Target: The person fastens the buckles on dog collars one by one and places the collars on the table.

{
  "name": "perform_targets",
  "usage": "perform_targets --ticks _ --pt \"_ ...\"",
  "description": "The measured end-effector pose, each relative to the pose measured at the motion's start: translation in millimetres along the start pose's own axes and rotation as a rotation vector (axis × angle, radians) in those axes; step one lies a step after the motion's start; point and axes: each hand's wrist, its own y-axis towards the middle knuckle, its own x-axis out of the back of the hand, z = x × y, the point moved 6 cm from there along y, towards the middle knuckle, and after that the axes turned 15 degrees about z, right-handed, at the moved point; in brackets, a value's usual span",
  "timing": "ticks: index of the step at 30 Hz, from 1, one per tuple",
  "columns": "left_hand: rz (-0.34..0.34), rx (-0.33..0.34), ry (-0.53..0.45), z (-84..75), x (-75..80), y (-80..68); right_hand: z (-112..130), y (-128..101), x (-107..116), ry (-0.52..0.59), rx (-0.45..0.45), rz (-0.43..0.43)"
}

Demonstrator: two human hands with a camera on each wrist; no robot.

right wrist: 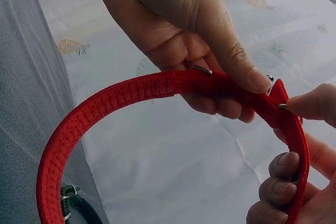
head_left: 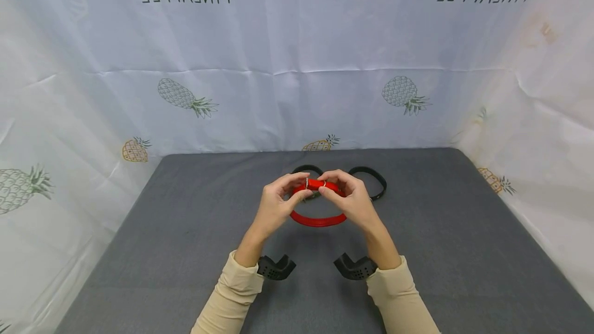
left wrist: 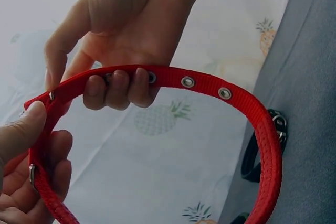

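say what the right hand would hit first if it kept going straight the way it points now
Probably the left hand: the right hand points inward along the red collar both grip, fingertips nearly meeting. Were it angled more forward, the black collars behind; depth is unclear.

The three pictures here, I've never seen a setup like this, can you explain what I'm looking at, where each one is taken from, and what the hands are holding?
No machine is at work here: these are a person's two bare hands. The wide picture comes from a camera worn on the head, looking down at a grey table with pineapple-print cloth hung around it. The two close pictures come from cameras strapped to the wrists; the black wrist mounts show below the hands.

The left hand and right hand together hold a red collar above the table, fingers pinching it near its metal buckle. The left wrist view shows its metal eyelets. Behind it on the table lie dark collars, partly hidden by the hands.
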Motion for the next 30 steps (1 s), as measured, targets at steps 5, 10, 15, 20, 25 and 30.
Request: perform_targets --ticks 5,10,15,20,25,30 --pt "-0.036 -0.029 0.018 -2.0 2.2 -0.2 0.2 0.4 -0.6 0.007 -0.014 0.013" --pt "-0.033 -0.033 0.034 -2.5 1.4 0.8 0.7 0.8 -1.4 0.007 -0.017 0.026" --pt "-0.025 -0.032 0.056 -4.2 0.3 1.0 -0.6 1.2 -2.5 0.004 -0.021 0.032" --pt "-0.007 -0.025 0.072 -5.4 -1.9 1.4 -0.5 2.5 -6.9 0.006 -0.01 0.041" --pt "-0.009 -0.007 0.056 -3.4 -2.9 1.6 1.4 2.8 -9.7 0.02 0.015 0.029" --pt "0.01 0.021 0.023 0.0 -3.9 1.7 0.4 3.3 -10.6 0.044 0.018 0.029"
